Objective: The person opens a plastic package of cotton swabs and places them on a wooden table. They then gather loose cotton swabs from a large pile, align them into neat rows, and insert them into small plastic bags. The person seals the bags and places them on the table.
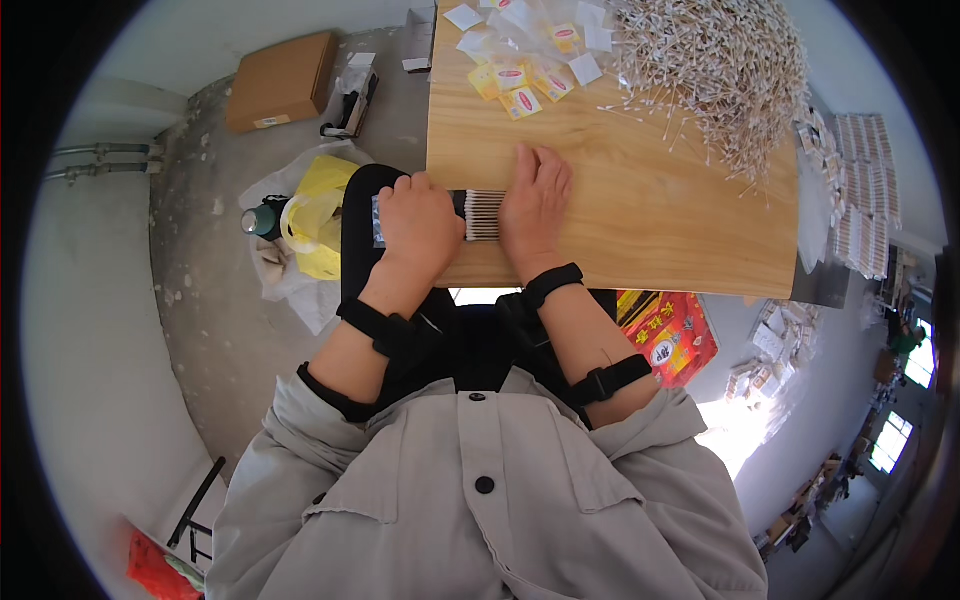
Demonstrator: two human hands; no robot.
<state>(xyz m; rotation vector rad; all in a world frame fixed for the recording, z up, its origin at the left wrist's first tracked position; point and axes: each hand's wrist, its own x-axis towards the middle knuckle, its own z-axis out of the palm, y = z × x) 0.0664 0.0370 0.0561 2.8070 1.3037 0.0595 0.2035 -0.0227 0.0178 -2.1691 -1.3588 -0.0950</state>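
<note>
A row of white cotton swabs [483, 214] lies at the near left edge of the wooden table [640, 200], partly inside a clear plastic bag [378, 220]. My left hand [420, 225] is closed over the bag end, at the table's left edge. My right hand [535, 200] lies flat, fingers together, pressing on the right end of the swab row. The swab tips show between the two hands; the rest is hidden under them.
A big heap of loose cotton swabs [720, 70] fills the table's far right. Small yellow-and-red packets and clear bags [520, 70] lie at the far edge. A cardboard box [280, 80], a yellow bag [320, 215] and a red package [670, 335] sit on the floor.
</note>
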